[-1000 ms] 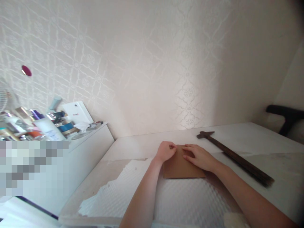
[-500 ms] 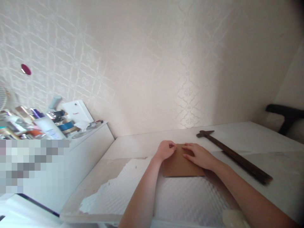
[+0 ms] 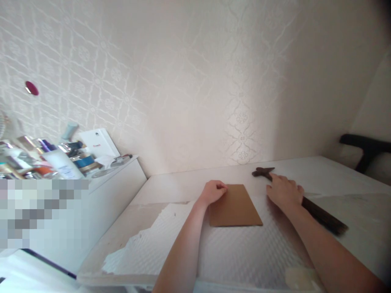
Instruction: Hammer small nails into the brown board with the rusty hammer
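Observation:
A flat brown cardboard sheet (image 3: pixel 235 205) lies on the white table (image 3: pixel 171 187). My left hand (image 3: pixel 213 191) is curled at the sheet's far left corner, fingers pinched together on something I cannot make out. My right hand (image 3: pixel 284 190) rests on the dark wooden handle of a hammer (image 3: pixel 317 211), close to the dark head; the hammer lies on the table to the right of the sheet. The fingers reach over the handle and are not wrapped round it.
A white textured mat (image 3: pixel 214 252) covers the near part of the table, with torn edges at the left. A white cabinet (image 3: pixel 91 195) at the left carries several bottles and jars. A dark chair part (image 3: pixel 366 148) stands at the far right. A patterned wall is behind.
My right hand left the cardboard sheet and moved right onto the hammer handle. My left hand stayed at the sheet's corner.

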{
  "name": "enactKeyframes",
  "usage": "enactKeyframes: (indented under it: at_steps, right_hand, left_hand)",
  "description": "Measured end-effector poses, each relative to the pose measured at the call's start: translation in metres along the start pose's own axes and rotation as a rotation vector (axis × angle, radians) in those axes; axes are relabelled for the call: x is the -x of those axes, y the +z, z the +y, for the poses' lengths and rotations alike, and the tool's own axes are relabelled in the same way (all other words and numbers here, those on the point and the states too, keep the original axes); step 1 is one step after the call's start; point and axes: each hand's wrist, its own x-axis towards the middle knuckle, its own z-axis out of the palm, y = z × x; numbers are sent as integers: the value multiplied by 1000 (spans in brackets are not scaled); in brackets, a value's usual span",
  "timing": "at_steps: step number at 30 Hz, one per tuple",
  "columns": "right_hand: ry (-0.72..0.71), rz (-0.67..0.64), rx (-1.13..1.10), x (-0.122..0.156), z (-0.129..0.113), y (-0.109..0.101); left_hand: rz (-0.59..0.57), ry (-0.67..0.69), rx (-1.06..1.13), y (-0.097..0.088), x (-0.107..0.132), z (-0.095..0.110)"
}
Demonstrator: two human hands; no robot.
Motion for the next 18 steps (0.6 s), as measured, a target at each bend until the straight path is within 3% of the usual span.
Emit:
enactKeyframes:
  at_steps: [4,9,14,18]
  right_hand:
    - [106,-88,20,-5,10,-3]
    - [104,-149,-50,-6,7,-10]
    - [11,-34,-86,-5,-6,-20]
    - [-206,102,-209,-1,-16,-24]
  left_hand:
    - [29,-8,13,0,-1,0]
    - [39,-23,68,0,-4,-3]
    - [52,-55,128,3,-7,-10]
    - [56,-66,184,3,-8,-12]
